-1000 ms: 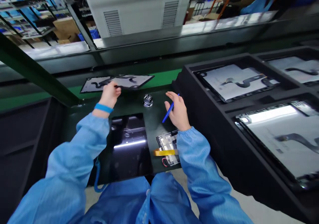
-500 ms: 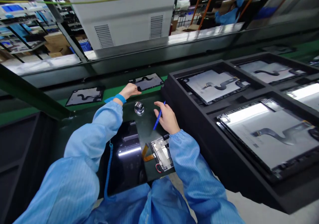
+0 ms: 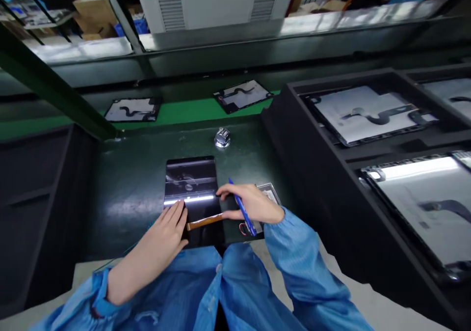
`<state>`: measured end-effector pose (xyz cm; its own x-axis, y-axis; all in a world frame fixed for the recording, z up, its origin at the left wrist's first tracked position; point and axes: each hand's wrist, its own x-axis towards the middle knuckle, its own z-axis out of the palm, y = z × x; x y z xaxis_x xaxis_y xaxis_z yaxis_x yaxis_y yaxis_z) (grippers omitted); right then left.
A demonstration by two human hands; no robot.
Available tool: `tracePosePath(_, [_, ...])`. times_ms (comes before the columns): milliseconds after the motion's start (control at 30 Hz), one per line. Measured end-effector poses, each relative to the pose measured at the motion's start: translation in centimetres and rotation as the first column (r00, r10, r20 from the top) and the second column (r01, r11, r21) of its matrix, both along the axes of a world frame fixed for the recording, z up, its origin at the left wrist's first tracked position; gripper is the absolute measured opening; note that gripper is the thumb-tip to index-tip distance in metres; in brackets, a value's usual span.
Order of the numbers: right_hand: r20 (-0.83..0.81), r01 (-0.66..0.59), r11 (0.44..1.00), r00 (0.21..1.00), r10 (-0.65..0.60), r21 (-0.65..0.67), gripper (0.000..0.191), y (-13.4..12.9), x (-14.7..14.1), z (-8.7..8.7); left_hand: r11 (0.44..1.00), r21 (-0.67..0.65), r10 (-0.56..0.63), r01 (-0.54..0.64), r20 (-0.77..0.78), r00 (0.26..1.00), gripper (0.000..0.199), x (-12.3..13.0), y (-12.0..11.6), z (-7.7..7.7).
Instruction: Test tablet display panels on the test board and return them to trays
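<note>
A glossy black screen panel (image 3: 191, 183) lies flat on the dark green work mat (image 3: 128, 188) in front of me. My left hand (image 3: 165, 235) rests on its near left corner with fingers spread. An orange flex ribbon (image 3: 204, 221) runs from the panel toward a small circuit board (image 3: 270, 193) on the right. My right hand (image 3: 250, 204) lies over that board, holds a blue pen (image 3: 241, 207) and touches the ribbon with its fingertips.
A small shiny metal knob (image 3: 222, 137) stands on the mat behind the panel. Two screen panels (image 3: 132, 109) (image 3: 243, 94) lie on the green belt beyond. Black trays (image 3: 294, 139) at the right hold several screen panels with flex cables (image 3: 368, 112).
My left hand left the panel on the belt and came back onto the black panel's near corner. My right hand dropped from beside the knob onto the circuit board and ribbon.
</note>
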<state>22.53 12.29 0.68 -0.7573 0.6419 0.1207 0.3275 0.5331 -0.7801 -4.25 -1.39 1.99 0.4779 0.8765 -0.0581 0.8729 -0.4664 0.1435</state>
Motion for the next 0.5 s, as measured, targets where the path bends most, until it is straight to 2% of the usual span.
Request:
tracePosePath(33, [0.039,-0.042,0.999,0.998,0.042,-0.01,0.05,-0.9,-0.1,-0.3,1.0,0.031,-0.003,0.004,-0.029,1.0,0.061,0.3,-0.5,-1.1])
tracePosePath(100, [0.052,-0.068,0.997,0.996,0.07,-0.047,0.046,-2.3,0.0,-0.9,0.995,0.095,0.039,-0.033,-0.061,0.997,0.082,1.2,-1.0,-2.8])
tracePosePath(200, [-0.1,0.008,0.974,0.994,-0.031,-0.227,0.026,-3.2,0.4,-1.2,0.98,0.172,0.11,-0.095,-0.078,0.991,0.09,2.6,-1.2,-4.1])
tracePosePath(333, [-0.335,0.125,0.854,0.883,-0.328,-0.506,0.021,-3.6,1.2,-1.3,0.957,0.248,0.142,-0.15,0.048,0.989,0.078,2.5,-1.8,-4.2])
tracePosePath(400, [-0.409,0.141,0.807,0.804,-0.431,-0.574,0.023,-3.8,1.6,-1.4,0.95,0.281,0.119,-0.14,0.091,0.989,0.069,1.9,-2.6,-4.0])
tracePosePath(500, [-0.467,0.195,0.762,0.689,-0.555,-0.617,0.033,-4.0,1.9,-1.8,0.956,0.271,0.098,-0.115,0.074,0.992,0.068,1.4,-4.1,-3.6])
